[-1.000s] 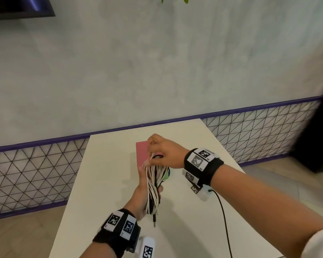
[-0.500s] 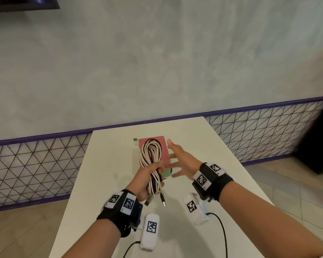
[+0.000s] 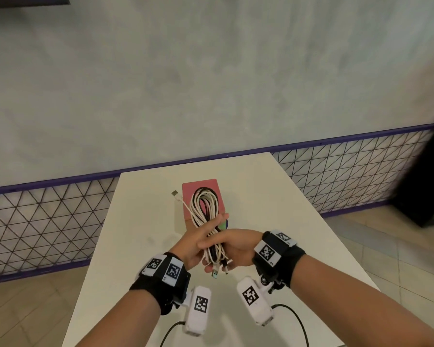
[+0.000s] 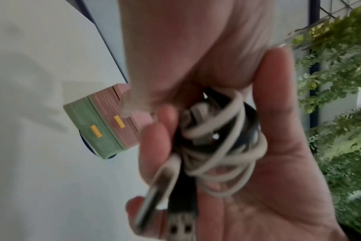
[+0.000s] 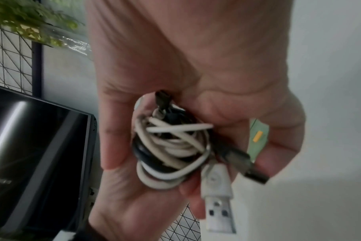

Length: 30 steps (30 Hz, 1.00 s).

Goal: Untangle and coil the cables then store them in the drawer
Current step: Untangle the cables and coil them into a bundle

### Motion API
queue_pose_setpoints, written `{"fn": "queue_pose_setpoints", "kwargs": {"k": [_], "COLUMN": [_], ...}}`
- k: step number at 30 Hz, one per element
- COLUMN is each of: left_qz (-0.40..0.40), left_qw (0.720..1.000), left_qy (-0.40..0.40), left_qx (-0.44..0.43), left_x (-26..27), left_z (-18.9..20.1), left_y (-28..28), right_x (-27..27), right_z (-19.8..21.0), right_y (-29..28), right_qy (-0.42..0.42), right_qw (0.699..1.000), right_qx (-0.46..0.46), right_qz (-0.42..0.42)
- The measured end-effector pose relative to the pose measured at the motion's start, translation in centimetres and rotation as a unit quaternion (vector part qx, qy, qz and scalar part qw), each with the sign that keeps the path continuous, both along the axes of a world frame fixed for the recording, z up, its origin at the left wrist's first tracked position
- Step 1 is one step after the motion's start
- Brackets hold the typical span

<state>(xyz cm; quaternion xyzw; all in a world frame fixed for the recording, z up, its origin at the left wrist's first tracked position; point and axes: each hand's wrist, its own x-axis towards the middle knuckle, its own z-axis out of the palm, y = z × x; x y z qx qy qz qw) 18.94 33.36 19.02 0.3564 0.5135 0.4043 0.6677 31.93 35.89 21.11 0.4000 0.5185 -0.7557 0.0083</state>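
A coiled bundle of white and black cables [image 3: 206, 204] [image 4: 216, 146] [image 5: 171, 143] is held above the white table. My left hand [image 3: 189, 249] holds its middle from the left, fingers reaching out along the coil. My right hand [image 3: 236, 244] grips the lower end, thumb across the top. USB plugs [image 3: 216, 271] stick out below both hands, and one white plug [image 3: 175, 193] trails free at the upper left. Behind the bundle stands a small drawer box [image 3: 201, 186], pink on top; its pink and green drawer fronts [image 4: 103, 127] have yellow handles and look closed.
The table [image 3: 261, 196] is narrow, with its far edge against a wire-mesh fence [image 3: 48, 216] and a pale wall. A dark monitor [image 5: 31, 146] and green plants [image 4: 340, 114] appear in the wrist views. A black object [image 3: 431, 184] stands at the right.
My right hand left the top of the coil, opened beside it, and now grips its lower end. Both hands and the bundle have come nearer to me.
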Motion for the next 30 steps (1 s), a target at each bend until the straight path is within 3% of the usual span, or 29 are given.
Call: {"fn": "queue_pose_setpoints", "kwargs": {"k": [4, 9, 12, 16, 19, 21, 26, 30], "left_qz": [-0.020, -0.009, -0.001, 0.025, 0.083, 0.136, 0.062, 0.054], "left_qw": [0.999, 0.998, 0.999, 0.998, 0.994, 0.982, 0.981, 0.979], "left_qy": [0.042, 0.066, 0.048, 0.055, -0.067, -0.100, -0.126, -0.149], "left_qx": [0.003, -0.001, -0.003, -0.017, 0.023, 0.079, 0.133, 0.132], "left_x": [0.0, -0.1, 0.0, -0.6, -1.4, -1.7, -1.7, -1.0], "left_z": [0.3, 0.6, 0.5, 1.6, 3.1, 4.1, 5.8, 6.0], "left_y": [0.2, 0.8, 0.9, 1.4, 2.1, 2.3, 1.6, 1.5], "right_x": [-0.2, -1.3, -1.6, -1.4, -0.9, -0.8, -0.5, -0.3], "right_z": [-0.1, -0.1, -0.6, -0.1, 0.8, 1.1, 1.4, 1.5], "right_y": [0.0, -0.7, -0.6, -0.4, -0.3, -0.2, 0.0, -0.2], "right_qy": [0.022, 0.050, 0.035, 0.009, -0.009, -0.022, -0.069, -0.098], "right_qw": [0.999, 0.984, 0.972, 0.968, 0.984, 0.990, 0.990, 0.986], "right_qx": [-0.002, 0.102, 0.185, 0.194, 0.131, 0.117, 0.123, 0.129], "right_qz": [-0.037, -0.137, -0.138, -0.162, -0.117, -0.072, 0.009, 0.045]}}
